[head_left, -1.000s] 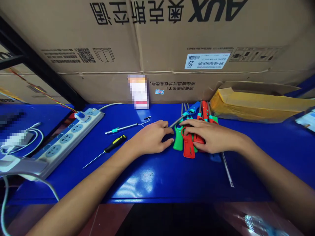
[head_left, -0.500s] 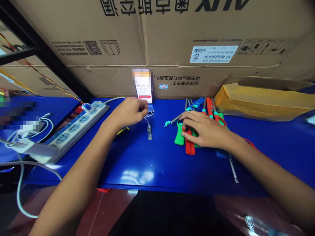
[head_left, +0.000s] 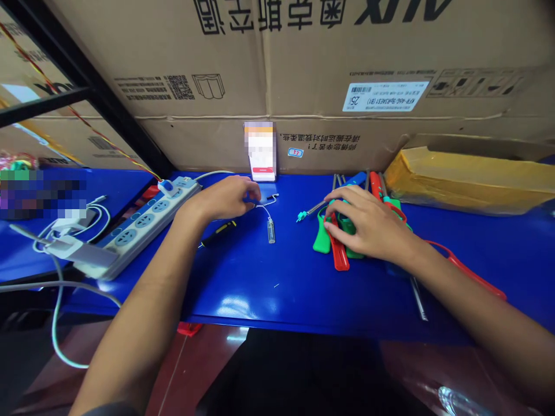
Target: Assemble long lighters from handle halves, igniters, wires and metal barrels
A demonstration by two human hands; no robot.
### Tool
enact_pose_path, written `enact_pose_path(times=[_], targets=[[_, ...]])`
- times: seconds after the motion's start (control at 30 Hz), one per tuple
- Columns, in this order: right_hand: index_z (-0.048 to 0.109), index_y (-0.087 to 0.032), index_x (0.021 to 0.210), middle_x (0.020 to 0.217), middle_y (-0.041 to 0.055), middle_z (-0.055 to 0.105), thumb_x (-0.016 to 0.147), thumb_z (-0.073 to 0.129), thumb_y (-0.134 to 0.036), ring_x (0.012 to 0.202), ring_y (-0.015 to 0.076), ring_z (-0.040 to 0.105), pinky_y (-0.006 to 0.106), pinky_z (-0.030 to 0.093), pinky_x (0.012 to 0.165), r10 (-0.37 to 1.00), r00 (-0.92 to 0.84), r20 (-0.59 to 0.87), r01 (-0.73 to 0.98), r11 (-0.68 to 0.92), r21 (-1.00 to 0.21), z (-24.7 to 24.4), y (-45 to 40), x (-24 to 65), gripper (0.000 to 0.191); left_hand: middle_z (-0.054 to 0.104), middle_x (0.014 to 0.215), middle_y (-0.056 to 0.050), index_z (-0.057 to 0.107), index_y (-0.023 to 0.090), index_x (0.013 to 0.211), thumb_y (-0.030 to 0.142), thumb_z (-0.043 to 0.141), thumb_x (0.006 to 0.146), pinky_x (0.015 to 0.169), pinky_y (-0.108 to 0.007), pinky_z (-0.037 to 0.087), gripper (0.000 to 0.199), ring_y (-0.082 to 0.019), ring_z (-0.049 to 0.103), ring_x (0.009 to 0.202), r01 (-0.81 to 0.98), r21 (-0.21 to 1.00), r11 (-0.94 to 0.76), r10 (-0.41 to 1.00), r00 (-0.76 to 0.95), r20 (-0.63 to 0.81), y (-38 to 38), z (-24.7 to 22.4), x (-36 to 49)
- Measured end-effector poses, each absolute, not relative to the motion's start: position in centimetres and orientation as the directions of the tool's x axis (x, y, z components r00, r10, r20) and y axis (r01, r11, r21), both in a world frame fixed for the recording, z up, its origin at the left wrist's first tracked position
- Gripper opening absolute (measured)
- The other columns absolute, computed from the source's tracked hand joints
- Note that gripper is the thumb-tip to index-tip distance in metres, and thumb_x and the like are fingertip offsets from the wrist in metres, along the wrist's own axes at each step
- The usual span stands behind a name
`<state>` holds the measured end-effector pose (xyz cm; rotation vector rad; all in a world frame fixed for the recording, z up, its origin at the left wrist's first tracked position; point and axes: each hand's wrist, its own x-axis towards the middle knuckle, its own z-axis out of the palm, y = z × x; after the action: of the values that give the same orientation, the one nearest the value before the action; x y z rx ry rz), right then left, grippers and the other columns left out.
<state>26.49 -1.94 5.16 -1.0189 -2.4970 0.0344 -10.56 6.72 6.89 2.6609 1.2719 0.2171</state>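
Note:
My left hand (head_left: 232, 196) is at the table's rear, just left of the phone's base, with fingers curled down. What lies inside its fingers is hidden. Close to its fingertips runs a thin white wire (head_left: 263, 207), which leads to a small clear cylindrical part (head_left: 271, 231). My right hand (head_left: 366, 222) rests over a pile of long-nosed lighter parts, fingers apart. Its thumb and fingers reach a red handle shell (head_left: 340, 254) and a green handle (head_left: 321, 237). A metal lighter tube with a teal tip (head_left: 302, 215) points left from the pile.
A black-and-yellow screwdriver (head_left: 219, 233) lies beside my left forearm. The lit phone (head_left: 262, 162) leans on a large cardboard box (head_left: 303, 58). On the left is a power strip (head_left: 143, 222) with cables; on the right, a yellow-taped carton (head_left: 472, 182). A red curved piece (head_left: 472, 271) lies behind my right forearm.
The view has shifted slightly, so the scene sits further right. My left hand has moved a little left relative to the phone, showing more of the wire and screwdriver. My right hand stays over the pile.

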Motion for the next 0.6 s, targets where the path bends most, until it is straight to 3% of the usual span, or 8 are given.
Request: enact_pose_path(times=[0.2,0.4,0.6], targets=[[0.074,-0.027,0.109,0.124,0.013,0.079,0.11,0.063,-0.037,0.127,0.0382,0.071,0.06,0.058,0.113,0.731,-0.578,0.363,0.699,0.673,-0.242,6.0,-1.5,27.6,0.015,0.087,0.109,-0.01,0.085,0.022,0.105,0.02,0.06,0.091,0.085,-0.038,0.055,0.029,-0.024,0.077,0.093,0.683,0.278,-0.675,0.727,0.68,0.096,5.9,6.8,-8.3],[0.077,-0.027,0.118,0.126,0.0122,0.079,0.105,0.072,-0.038,0.125,0.0375,0.071,0.058,0.058,0.112,0.694,-0.658,0.29,0.64,0.72,-0.269,5.0,-2.1,26.6,0.017,0.086,0.101,-0.008,0.084,0.02,0.103,0.027,0.061,0.099,0.084,-0.036,0.055,0.025,-0.021,0.077,0.088,0.556,0.412,-0.722,0.636,0.767,0.081,4.1,6.8,-5.3],[0.075,-0.024,0.131,0.134,0.0134,0.076,0.105,0.07,-0.037,0.125,0.0361,0.071,0.054,0.061,0.108,0.729,-0.653,0.204,0.678,0.683,-0.271,3.7,-2.1,26.7,0.029,0.079,0.104,-0.01,0.08,0.017,0.111,0.04,0.068,0.105,0.087,-0.038,0.054,0.027,-0.023,0.072,0.093,0.535,0.356,-0.766,0.624,0.75,0.218,3.2,5.6,-2.6]])
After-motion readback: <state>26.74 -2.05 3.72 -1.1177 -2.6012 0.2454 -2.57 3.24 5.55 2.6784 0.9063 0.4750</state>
